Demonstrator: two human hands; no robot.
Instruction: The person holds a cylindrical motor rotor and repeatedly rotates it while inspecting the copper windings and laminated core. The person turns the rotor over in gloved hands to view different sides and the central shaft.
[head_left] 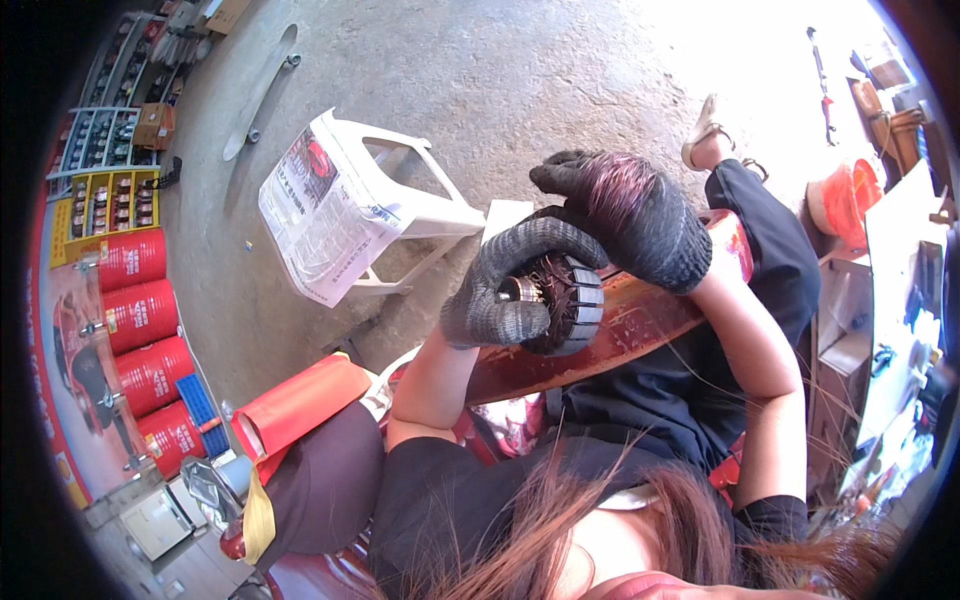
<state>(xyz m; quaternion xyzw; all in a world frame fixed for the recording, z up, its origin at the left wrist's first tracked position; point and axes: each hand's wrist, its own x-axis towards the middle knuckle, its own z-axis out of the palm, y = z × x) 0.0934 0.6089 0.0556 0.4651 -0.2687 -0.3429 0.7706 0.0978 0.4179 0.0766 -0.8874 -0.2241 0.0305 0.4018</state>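
My left hand [498, 315], in a grey knit work glove, grips a motor armature [575, 305]. The armature has dark slotted metal segments around its rim, brown windings inside and a coppery commutator facing left. My right hand [640, 215], in a darker glove, is bent over just above and right of it, its fingers curled toward my left hand. Fine reddish-purple strands show across the back of that glove. What its fingertips hold, if anything, is hidden. Beneath both hands, a glossy red-brown curved surface [640, 325] lies across my lap.
A white plastic stool [420, 215] draped with newspaper [325, 215] stands ahead and left. Close on the left are an orange-red box [300, 400] and a dark cap-like thing [320, 490]. Red drums [145, 315] line the far left. A skateboard [265, 95] and an orange-red tub [845, 200] stand further off.
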